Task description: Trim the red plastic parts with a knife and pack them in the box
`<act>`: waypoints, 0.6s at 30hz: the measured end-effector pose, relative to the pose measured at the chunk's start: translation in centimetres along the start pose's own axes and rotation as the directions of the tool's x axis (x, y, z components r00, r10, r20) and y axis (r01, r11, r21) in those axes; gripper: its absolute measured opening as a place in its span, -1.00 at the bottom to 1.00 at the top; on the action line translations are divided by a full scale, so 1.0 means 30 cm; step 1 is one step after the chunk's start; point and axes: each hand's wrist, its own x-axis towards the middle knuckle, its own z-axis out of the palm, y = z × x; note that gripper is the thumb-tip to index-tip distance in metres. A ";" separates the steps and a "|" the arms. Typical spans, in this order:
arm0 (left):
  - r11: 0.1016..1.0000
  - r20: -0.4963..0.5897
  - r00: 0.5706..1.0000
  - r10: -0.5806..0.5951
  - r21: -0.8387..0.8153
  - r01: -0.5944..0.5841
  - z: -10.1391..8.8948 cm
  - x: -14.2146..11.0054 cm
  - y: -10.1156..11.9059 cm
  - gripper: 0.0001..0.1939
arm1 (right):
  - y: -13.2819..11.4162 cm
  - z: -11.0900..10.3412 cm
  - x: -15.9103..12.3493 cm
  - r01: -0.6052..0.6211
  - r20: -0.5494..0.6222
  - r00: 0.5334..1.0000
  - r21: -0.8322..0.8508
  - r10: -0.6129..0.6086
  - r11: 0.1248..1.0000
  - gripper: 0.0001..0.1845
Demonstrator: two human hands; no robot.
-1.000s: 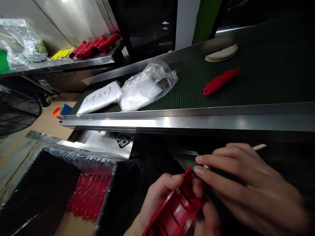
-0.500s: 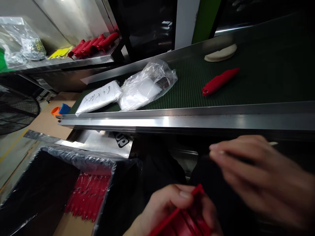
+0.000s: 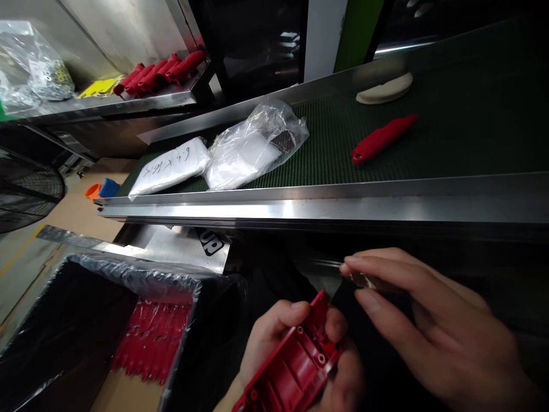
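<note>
My left hand (image 3: pixel 278 326) is closed round a red plastic housing half (image 3: pixel 285 372), its hollow ribbed inside with screw posts facing up. To the right of it, my right hand (image 3: pixel 429 320) pinches a small, shiny, thin piece (image 3: pixel 362 280) between thumb and fingers. That piece is too small and blurred to name; it is apart from the housing. Beyond both hands, a red plastic shell (image 3: pixel 384 139) lies outer side up on the green conveyor belt (image 3: pixel 330 143).
On the belt also lie a cream curved piece (image 3: pixel 386 90), a clear bag (image 3: pixel 257 149) and a white packet (image 3: pixel 171 166). Lower left, a lined box (image 3: pixel 199 292) holds rows of red parts (image 3: pixel 152 337). Red housings (image 3: pixel 158 74) sit on a metal shelf. A fan (image 3: pixel 30 191) stands left.
My left hand has raised the red housing, showing more of its inside. My right hand has moved left and closer to it, and a shiny piece now shows in its fingers.
</note>
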 end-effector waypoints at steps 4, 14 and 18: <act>1.000 0.027 1.000 -0.010 -0.023 0.010 -0.017 0.010 -0.001 -0.61 | -0.015 0.009 0.028 -0.052 0.086 0.995 0.098 0.044 0.994 -0.68; 0.992 0.041 0.993 -0.112 0.070 0.109 -0.094 0.011 -0.004 -0.41 | 0.001 0.038 0.061 -0.146 0.205 0.974 0.253 0.094 0.957 -0.87; 0.984 -0.091 0.995 0.037 0.178 -0.020 -0.059 0.034 0.030 -0.52 | 0.026 0.035 0.033 -0.250 -0.008 0.968 0.096 0.252 0.963 -0.78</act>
